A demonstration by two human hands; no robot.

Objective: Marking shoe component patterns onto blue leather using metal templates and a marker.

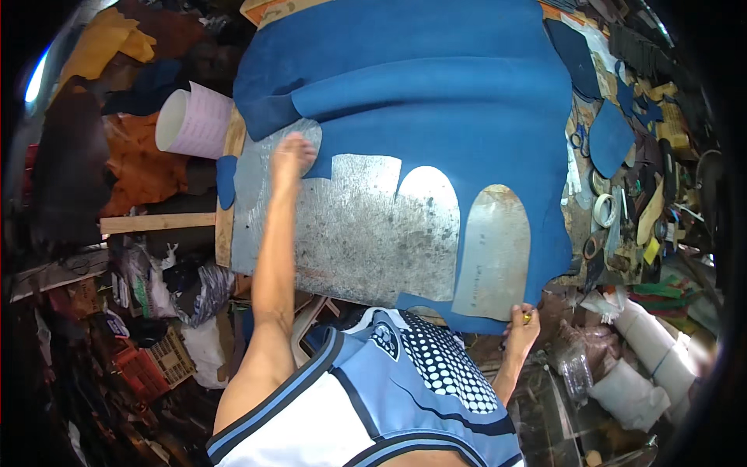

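A large blue leather sheet (436,93) covers the far part of the worktable, with a raised fold across it. Its near edge has arch-shaped cut-outs that bare the scuffed grey metal table surface (366,241). Motion smears my left hand (290,156), which is over a grey round-ended template (310,138) at the sheet's left edge; its fingers are unclear. Another grey arch-shaped template (492,253) lies flat on the blue leather at the right. Just off that template's lower right corner, my right hand (521,331) is closed around something small with a yellow bit showing, mostly hidden by the fingers.
Scissors (577,138), tape rolls (604,210) and blue offcuts (611,132) crowd the bench at right. A rolled pale sheet (194,121) and a wooden bar (159,224) stand out at left. Crates (140,366) and bags lie lower left, wrapped rolls (650,335) lower right.
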